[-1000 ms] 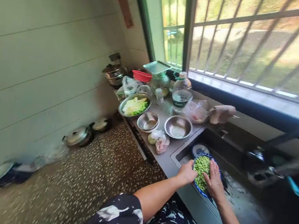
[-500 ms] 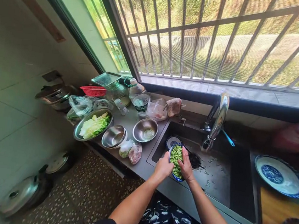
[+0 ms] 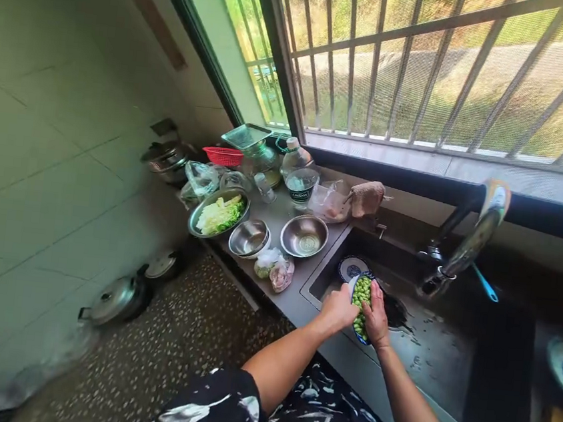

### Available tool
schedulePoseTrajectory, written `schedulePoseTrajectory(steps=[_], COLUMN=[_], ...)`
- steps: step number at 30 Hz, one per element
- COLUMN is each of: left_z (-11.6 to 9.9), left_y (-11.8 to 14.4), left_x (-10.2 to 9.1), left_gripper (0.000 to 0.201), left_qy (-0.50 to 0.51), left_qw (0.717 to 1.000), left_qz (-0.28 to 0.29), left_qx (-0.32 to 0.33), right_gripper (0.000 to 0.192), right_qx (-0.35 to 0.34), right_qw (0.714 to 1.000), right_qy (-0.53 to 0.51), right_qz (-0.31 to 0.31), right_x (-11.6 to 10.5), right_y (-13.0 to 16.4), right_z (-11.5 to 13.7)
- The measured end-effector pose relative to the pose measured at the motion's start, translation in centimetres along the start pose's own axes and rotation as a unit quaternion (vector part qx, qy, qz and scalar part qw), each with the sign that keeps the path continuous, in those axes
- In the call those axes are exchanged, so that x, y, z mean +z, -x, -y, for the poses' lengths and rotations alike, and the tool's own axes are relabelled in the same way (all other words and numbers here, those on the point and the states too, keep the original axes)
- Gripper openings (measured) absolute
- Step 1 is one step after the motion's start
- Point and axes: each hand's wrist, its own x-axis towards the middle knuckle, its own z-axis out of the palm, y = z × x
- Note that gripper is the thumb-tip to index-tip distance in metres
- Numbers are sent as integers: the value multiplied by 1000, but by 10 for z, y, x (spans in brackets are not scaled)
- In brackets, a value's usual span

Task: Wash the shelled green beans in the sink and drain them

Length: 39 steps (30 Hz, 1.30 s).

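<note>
Both hands hold 1 blue-rimmed bowl of green beans (image 3: 361, 299) over the near edge of the sink (image 3: 428, 347). The left hand (image 3: 337, 309) is clenched on the bowl's rim; the right hand (image 3: 377, 317) lies flat across the beans, grasping the opposite rim. The bowl is tipped, its mouth facing up and away from the person, long axis running front to back. Judgement: draining well needs the palm kept sealed and a slow tilt. A steel bowl (image 3: 304, 235) sits left of the grip on the table (image 3: 297, 293).

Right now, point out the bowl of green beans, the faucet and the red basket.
bowl of green beans (image 3: 361, 300), head view, on the beans heaped in it
faucet (image 3: 463, 247), head view, mid spout
red basket (image 3: 223, 156), head view, its side wall
</note>
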Motion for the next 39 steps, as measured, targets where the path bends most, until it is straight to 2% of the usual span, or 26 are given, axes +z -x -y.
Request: schedulePoseTrajectory(steps=[8,20,39], left_z=[3,-8,-18], left_y=[-3,-2,4], left_x=[-2,-10,-17], left_gripper=[41,43,39], left_qy=[-8,-167,-203], left_qw=[1000,985,978], left_qz=[6,28,31], left_qx=[18,29,24], right_gripper=[58,60,60], right_qx=[20,24,27], right_qw=[1000,998,996], right_qy=[-1,-48,-62], right_qz=[-1,-33,-53], right_x=[5,15,21], right_y=[0,-1,-3], right_z=[12,10,18])
